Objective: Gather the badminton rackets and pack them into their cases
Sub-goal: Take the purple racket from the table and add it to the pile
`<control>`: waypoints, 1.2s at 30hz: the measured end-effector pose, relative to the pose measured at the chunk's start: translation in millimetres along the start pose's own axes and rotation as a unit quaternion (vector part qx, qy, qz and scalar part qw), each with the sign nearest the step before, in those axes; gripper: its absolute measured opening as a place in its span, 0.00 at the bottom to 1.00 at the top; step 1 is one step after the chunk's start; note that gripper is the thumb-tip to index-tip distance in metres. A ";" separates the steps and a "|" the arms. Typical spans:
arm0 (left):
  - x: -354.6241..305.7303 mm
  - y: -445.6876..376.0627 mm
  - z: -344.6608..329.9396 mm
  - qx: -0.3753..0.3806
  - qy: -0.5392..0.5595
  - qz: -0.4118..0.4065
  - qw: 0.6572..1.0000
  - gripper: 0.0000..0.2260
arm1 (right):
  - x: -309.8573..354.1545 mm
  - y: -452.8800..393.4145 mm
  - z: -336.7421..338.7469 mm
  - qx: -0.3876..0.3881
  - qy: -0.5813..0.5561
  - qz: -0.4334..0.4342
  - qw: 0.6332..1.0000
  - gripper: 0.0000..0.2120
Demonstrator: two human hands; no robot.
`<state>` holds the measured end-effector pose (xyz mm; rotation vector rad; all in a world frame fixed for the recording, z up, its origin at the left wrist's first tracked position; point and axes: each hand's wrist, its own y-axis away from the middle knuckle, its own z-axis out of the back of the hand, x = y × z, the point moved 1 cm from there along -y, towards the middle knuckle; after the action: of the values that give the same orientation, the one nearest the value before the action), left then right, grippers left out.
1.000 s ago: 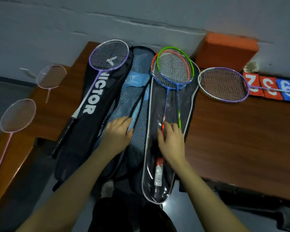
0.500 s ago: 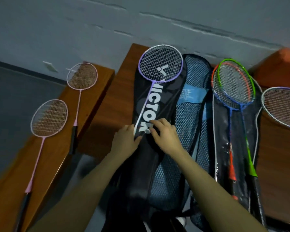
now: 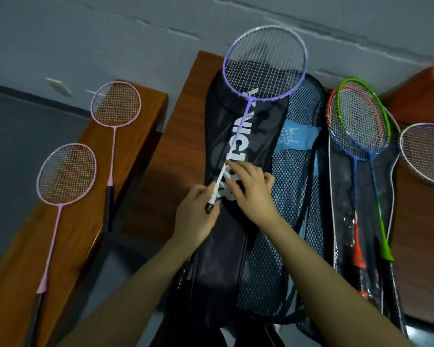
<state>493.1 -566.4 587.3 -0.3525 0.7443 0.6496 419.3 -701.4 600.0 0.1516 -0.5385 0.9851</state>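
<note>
- Head view, far left: two pink rackets lie flat on a low wooden bench, near one and far one, heads toward the wall, side by side, not touching.
- Brown table right of the bench holds the cases.
- Left hand curls around the top of the purple racket's handle, thumb and fingers wrapped, grip firm.
- Purple racket is tilted up off the black case, head raised toward the wall, shaft running down to the left hand.
- Black case with white lettering lies flat on the table, directly under that racket.
- Right hand rests on the black case just beside the shaft, fingers bent and touching the shaft near the lettering; cannot tell whether it actually pinches the shaft or the fabric.
- Blue mesh case lies right of the black one, partly under it.
- Clear case next, with green, orange and blue rackets stacked on it, heads overlapping.
- Far right: another purple-and-white racket on the table, cut off by the frame edge.
- Orange block sits behind it by the wall.
</note>
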 end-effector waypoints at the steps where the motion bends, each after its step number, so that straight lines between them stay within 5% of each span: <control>1: -10.8 -2.2 -1.3 -0.001 -0.001 -0.007 1.000 0.21 | -2.4 2.7 10.0 -0.019 -0.006 0.001 1.000 0.20; 10: -126.0 -0.3 -98.1 0.015 0.079 -0.063 0.995 0.25 | -120.7 54.4 113.3 -0.086 -0.020 -0.062 0.994 0.18; 19: -239.8 34.5 -226.7 0.017 0.053 0.046 0.997 0.25 | -293.5 127.7 190.1 -0.099 -0.026 -0.140 0.985 0.17; 28: -269.7 35.0 -289.7 0.077 -0.145 0.043 0.985 0.28 | -430.5 114.3 233.0 -0.005 0.087 -0.254 0.963 0.28; 36: -282.4 18.5 -308.6 0.103 -0.209 -0.010 0.973 0.30 | -447.3 120.6 218.5 0.028 0.180 -0.183 0.966 0.27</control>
<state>166.6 -828.2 576.0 -0.0281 0.3987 0.5950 46.2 -1048.8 551.2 0.1136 -0.1380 0.6457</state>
